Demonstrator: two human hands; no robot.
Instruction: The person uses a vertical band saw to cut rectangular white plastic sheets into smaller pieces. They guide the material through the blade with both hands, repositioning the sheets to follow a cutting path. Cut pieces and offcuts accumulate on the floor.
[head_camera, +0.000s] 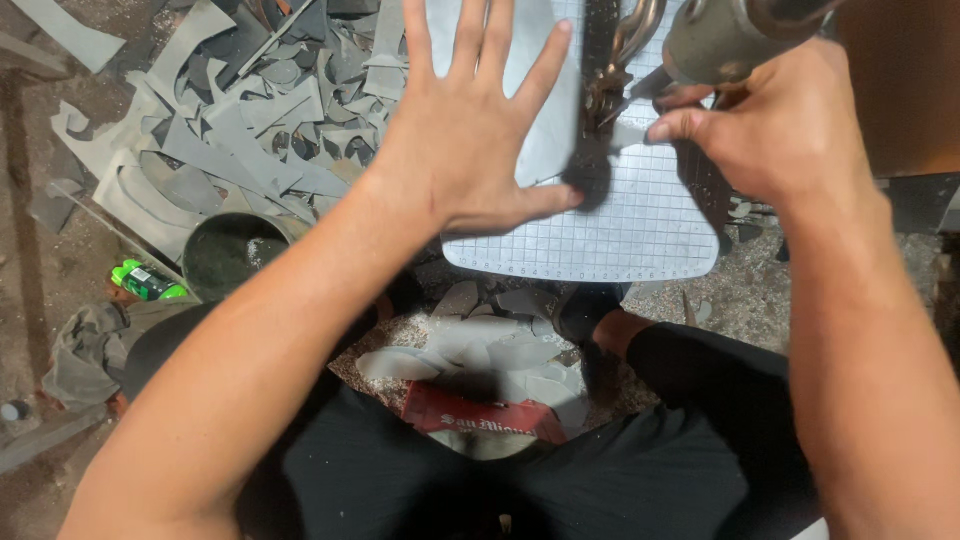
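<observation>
The top of the grey sheet piece (545, 110) is cut off by the upper frame edge, and the machine head (725, 35) at upper right hides what's going on under it. The left hand (470, 130) lies flat, fingers spread, on the piece, whose long axis runs up-frame over the gridded plate (620, 235). The right hand (775, 125) pinches its edge, with a scrap pile (260, 110) at upper left and a red box (480, 412) below.
</observation>
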